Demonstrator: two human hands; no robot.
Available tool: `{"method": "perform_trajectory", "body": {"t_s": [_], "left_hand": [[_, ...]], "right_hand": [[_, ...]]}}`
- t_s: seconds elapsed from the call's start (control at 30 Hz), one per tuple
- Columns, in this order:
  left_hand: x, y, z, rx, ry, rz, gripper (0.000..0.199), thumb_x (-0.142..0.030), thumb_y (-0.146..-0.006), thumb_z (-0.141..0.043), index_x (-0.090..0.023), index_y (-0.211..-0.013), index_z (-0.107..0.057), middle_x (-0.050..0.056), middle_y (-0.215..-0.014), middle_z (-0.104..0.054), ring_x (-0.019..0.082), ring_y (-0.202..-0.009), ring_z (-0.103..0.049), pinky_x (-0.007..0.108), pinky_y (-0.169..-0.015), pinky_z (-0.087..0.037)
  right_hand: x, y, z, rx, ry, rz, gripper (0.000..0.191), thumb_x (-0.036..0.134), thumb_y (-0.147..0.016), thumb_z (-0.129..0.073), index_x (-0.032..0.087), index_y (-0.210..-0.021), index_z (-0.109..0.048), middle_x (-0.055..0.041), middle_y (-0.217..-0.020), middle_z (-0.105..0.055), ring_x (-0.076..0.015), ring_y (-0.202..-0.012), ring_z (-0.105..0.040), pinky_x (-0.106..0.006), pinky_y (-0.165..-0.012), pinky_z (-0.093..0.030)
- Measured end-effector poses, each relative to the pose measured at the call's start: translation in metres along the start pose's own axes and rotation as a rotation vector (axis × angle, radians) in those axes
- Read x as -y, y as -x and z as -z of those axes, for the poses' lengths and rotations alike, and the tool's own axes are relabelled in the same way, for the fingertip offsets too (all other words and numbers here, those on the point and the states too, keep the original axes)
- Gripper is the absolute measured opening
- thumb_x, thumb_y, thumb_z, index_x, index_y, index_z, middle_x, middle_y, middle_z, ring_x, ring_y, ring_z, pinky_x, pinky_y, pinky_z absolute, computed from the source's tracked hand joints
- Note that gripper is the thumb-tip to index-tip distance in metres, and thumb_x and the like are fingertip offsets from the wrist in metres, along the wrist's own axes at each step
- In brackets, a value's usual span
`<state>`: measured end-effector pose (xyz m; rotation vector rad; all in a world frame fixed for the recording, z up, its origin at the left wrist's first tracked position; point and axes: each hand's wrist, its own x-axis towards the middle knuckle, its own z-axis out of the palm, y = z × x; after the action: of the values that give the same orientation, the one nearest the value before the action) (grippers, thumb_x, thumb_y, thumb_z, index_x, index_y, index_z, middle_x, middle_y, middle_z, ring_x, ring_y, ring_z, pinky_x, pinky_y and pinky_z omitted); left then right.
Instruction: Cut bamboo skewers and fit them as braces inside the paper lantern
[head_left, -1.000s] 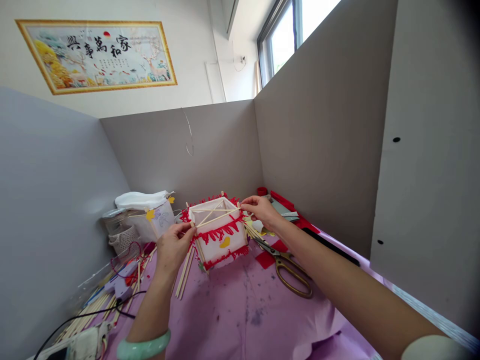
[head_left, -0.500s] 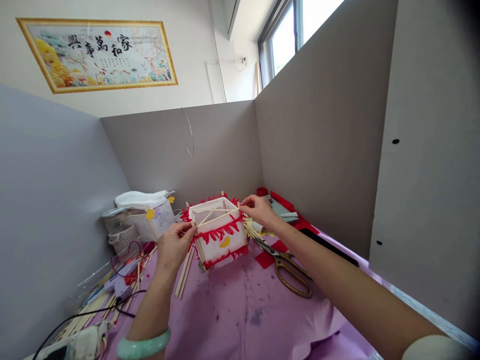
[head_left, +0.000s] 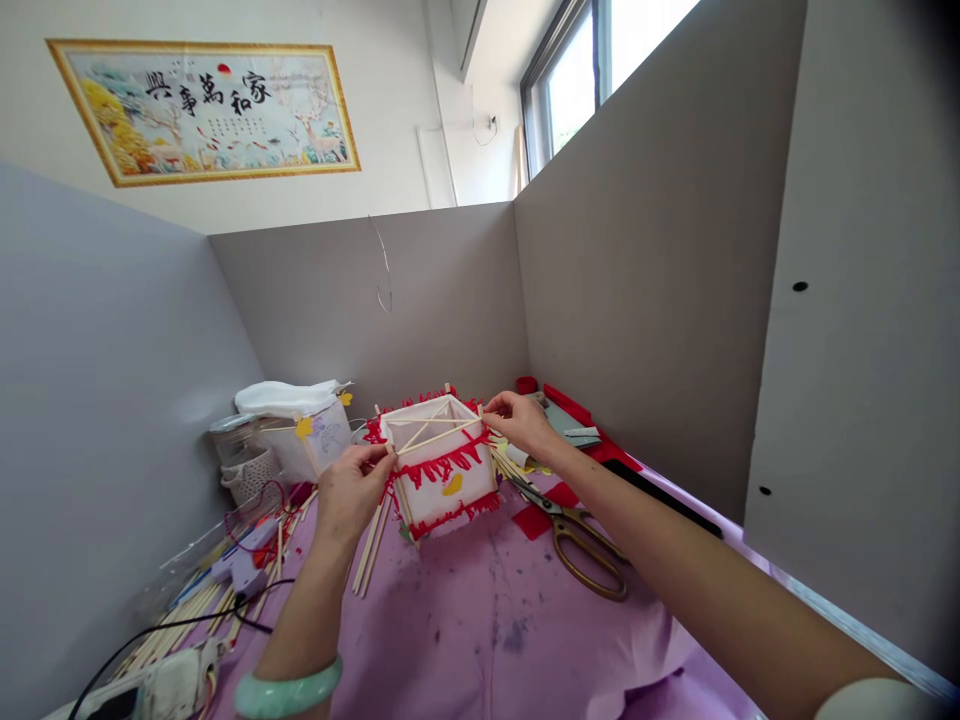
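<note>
A white box-shaped lantern [head_left: 442, 475] with red fringe and a yellow patch is held between my two hands, tilted so that its open top shows. Thin wooden sticks cross over that opening. My left hand [head_left: 358, 487], with a green bangle on its wrist, pinches the lantern's near left top corner. At the right top corner the fingertips of my right hand [head_left: 517, 418] are closed on the frame. Scissors with bronze handles [head_left: 589, 550] lie just right of the lantern.
Wooden sticks [head_left: 370, 560] lie on the purple cloth [head_left: 450, 640]. On the left are a glue gun [head_left: 244, 570], a black cable, more sticks and a woven cup [head_left: 255, 478]. Another decorated lantern [head_left: 324, 436] stands behind. Grey partitions enclose the table.
The whole view has shifted slightly. Both hands keep their hold on the lantern, with no clear movement of their own.
</note>
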<state>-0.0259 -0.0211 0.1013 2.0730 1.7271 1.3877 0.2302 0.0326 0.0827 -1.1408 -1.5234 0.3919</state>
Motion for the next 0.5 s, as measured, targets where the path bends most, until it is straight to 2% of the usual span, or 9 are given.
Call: {"method": "perform_trajectory", "body": {"t_s": [0.1, 0.17, 0.23, 0.3, 0.4, 0.5], "left_hand": [[-0.007, 0.004, 0.003, -0.026, -0.060, -0.012, 0.037, -0.047, -0.074, -0.053, -0.018, -0.092, -0.068, 0.005, -0.083, -0.067, 0.018, -0.069, -0.059, 0.029, -0.067, -0.044], [-0.016, 0.008, 0.005, -0.174, -0.158, -0.056, 0.044, -0.051, -0.077, -0.051, -0.018, -0.101, -0.065, 0.006, -0.086, -0.065, 0.019, -0.070, -0.058, 0.030, -0.067, -0.043], [-0.027, 0.011, 0.005, -0.360, -0.247, -0.158, 0.043, -0.049, -0.081, -0.049, -0.017, -0.105, -0.063, 0.008, -0.091, -0.064, 0.020, -0.075, -0.058, 0.031, -0.070, -0.042], [-0.041, 0.010, 0.001, -0.430, -0.277, -0.306, 0.035, -0.042, -0.085, -0.047, -0.016, -0.102, -0.064, 0.008, -0.092, -0.063, 0.020, -0.081, -0.057, 0.031, -0.075, -0.041], [-0.062, 0.003, -0.015, -0.295, -0.291, -0.489, 0.027, -0.033, -0.086, -0.045, -0.017, -0.092, -0.066, 0.006, -0.084, -0.064, 0.021, -0.084, -0.054, 0.031, -0.078, -0.040], [-0.077, -0.010, -0.040, -0.095, -0.339, -0.508, 0.025, -0.027, -0.086, -0.043, -0.019, -0.087, -0.067, 0.007, -0.087, -0.066, 0.022, -0.088, -0.052, 0.032, -0.080, -0.039]], "right_hand": [[0.000, 0.001, 0.001, 0.003, 0.002, 0.005, 0.009, 0.025, -0.068, -0.059, 0.019, -0.074, -0.061, -0.0001, -0.069, -0.064, -0.0130, -0.061, -0.057, -0.023, -0.054, -0.040], [0.001, 0.001, 0.001, -0.001, 0.006, 0.007, 0.010, 0.026, -0.068, -0.059, 0.019, -0.074, -0.061, -0.0002, -0.070, -0.064, -0.0132, -0.062, -0.057, -0.023, -0.054, -0.040], [0.002, 0.001, 0.000, -0.006, 0.011, 0.008, 0.011, 0.028, -0.069, -0.059, 0.018, -0.073, -0.061, -0.0008, -0.070, -0.065, -0.0135, -0.062, -0.057, -0.023, -0.055, -0.041], [0.003, 0.001, 0.000, -0.009, 0.016, 0.010, 0.011, 0.028, -0.069, -0.060, 0.018, -0.072, -0.061, -0.0012, -0.071, -0.065, -0.0137, -0.063, -0.057, -0.023, -0.055, -0.041], [0.005, 0.000, 0.001, -0.001, 0.021, 0.012, 0.010, 0.027, -0.069, -0.060, 0.018, -0.073, -0.061, -0.0009, -0.071, -0.065, -0.0134, -0.063, -0.057, -0.023, -0.055, -0.041], [0.006, 0.001, 0.002, 0.004, 0.027, 0.023, 0.010, 0.026, -0.068, -0.059, 0.018, -0.073, -0.061, -0.0002, -0.071, -0.065, -0.0129, -0.063, -0.057, -0.022, -0.055, -0.041]]}}
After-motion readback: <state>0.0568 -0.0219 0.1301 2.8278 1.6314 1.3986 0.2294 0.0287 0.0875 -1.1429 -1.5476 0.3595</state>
